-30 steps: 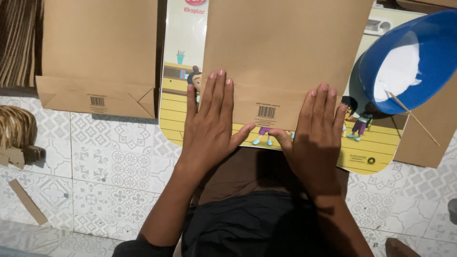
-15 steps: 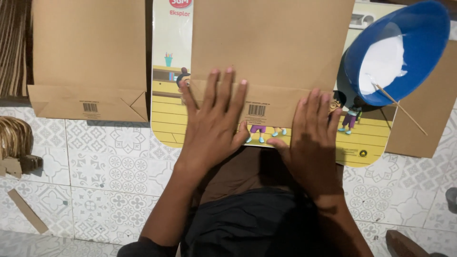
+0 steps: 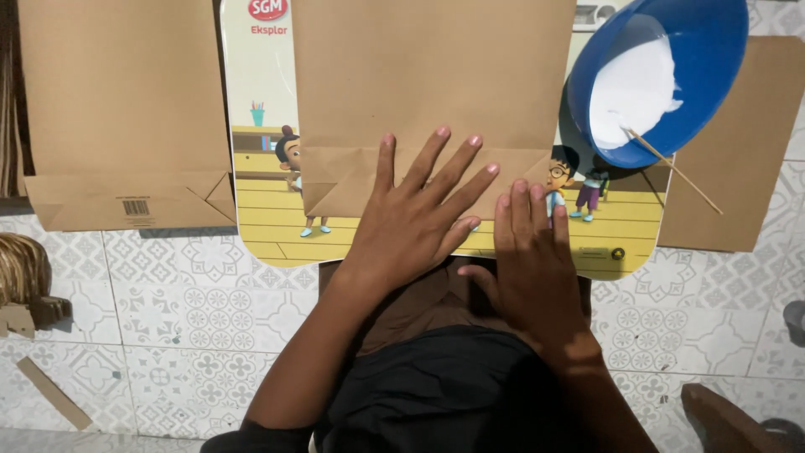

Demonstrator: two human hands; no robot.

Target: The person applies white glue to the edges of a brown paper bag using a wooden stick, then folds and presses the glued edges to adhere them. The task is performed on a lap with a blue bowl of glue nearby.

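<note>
Brown paper bag (image 3: 436,84), flat, folded bottom toward the person.
Left hand (image 3: 415,222) and right hand (image 3: 532,260) press it, fingers spread (gripping nothing); long axis runs away.

Home floor used as a craft workplace. Patterned floor tiles (image 3: 210,319) serve as the work surface; flat brown paper bags (image 3: 117,109) lie on them beside a cartoon-printed board (image 3: 260,168), a blue bowl (image 3: 671,67) of white paste with a stick (image 3: 671,168), and cardboard scraps (image 3: 54,393).
</note>
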